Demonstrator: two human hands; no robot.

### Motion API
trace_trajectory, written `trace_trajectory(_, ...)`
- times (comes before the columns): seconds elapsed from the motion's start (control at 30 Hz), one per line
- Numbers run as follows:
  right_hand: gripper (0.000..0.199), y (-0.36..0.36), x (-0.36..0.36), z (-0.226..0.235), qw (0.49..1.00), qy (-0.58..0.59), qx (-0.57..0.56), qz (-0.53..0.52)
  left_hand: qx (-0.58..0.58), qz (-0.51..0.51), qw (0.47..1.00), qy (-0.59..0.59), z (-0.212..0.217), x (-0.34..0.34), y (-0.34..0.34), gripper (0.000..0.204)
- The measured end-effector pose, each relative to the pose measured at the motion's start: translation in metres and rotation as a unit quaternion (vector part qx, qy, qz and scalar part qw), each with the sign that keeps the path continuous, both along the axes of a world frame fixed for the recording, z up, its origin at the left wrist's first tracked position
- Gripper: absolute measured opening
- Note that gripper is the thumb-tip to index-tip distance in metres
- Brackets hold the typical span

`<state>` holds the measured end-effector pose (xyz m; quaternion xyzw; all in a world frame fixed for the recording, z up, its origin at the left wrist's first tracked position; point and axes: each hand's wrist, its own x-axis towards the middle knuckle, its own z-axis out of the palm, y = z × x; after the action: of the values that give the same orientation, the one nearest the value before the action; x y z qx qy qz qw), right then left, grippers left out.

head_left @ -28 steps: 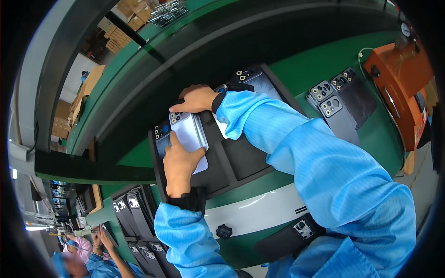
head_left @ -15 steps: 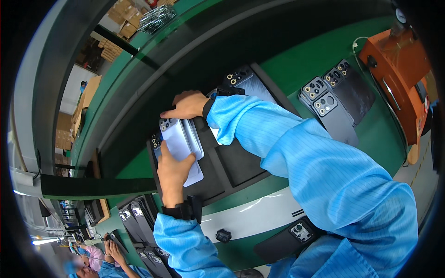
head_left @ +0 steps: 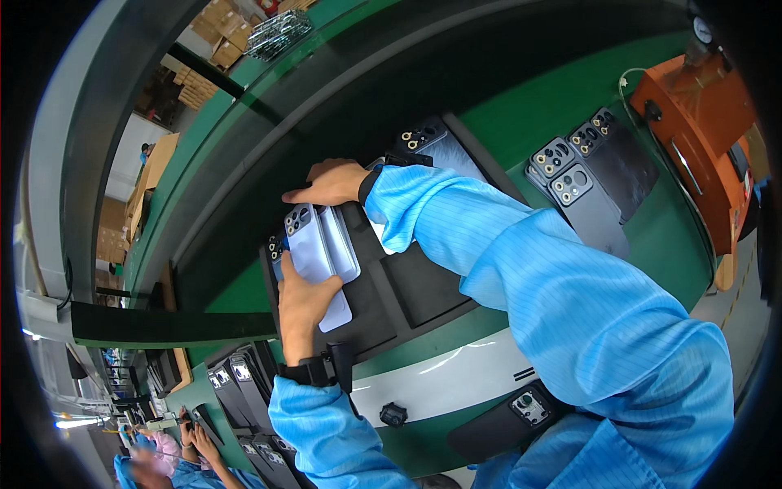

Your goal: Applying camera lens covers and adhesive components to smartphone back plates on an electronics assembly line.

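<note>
The left hand (head_left: 303, 303) is clamped on the lower end of a stack of pale lavender flat phone back covers (head_left: 319, 248), fingers curled over its lower edge. At 12 o'clock from it, the right hand (head_left: 327, 183) rests its fingers together on the stack's top end, just above the camera cut-outs. The stack lies over a black moulded tray (head_left: 407, 285) on the green surface (head_left: 521, 130), with 1 dark cover (head_left: 432, 143) at the tray's 1 o'clock corner. At 3 o'clock from the right hand, 3 grey covers with camera rings (head_left: 582, 191) lie side by side. Beyond them at 2 o'clock stands an orange machine (head_left: 700, 122). At 7 o'clock from the left hand stand upright dark covers (head_left: 240, 383).
</note>
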<state>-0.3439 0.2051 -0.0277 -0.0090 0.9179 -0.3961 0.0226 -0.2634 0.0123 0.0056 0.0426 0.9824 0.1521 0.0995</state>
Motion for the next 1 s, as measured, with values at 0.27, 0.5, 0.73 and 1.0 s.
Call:
trace_trajectory(0.27, 0.09, 0.006, -0.002, 0.007, 0.998, -0.017, -0.063, 0.008, 0.047, -0.008, 0.998, 0.038, 0.006, -0.016, 0.016, 0.106)
trace_trajectory(0.5, 0.081, 0.004, -0.008, 0.002, 0.998, -0.034, -0.053, 0.01, -0.006, -0.012, 0.996, 0.087, -0.015, -0.022, 0.037, 0.104)
trace_trajectory(0.73, 0.065, 0.005, -0.004, -0.008, 0.996, 0.064, -0.063, -0.018, -0.005, -0.057, 0.996, 0.068, -0.015, -0.019, 0.032, 0.102)
trace_trajectory(1.0, 0.06, 0.002, -0.005, 0.0, 0.999, 0.009, 0.011, 0.04, -0.024, -0.125, 0.991, 0.045, -0.003, -0.004, 0.014, 0.111)
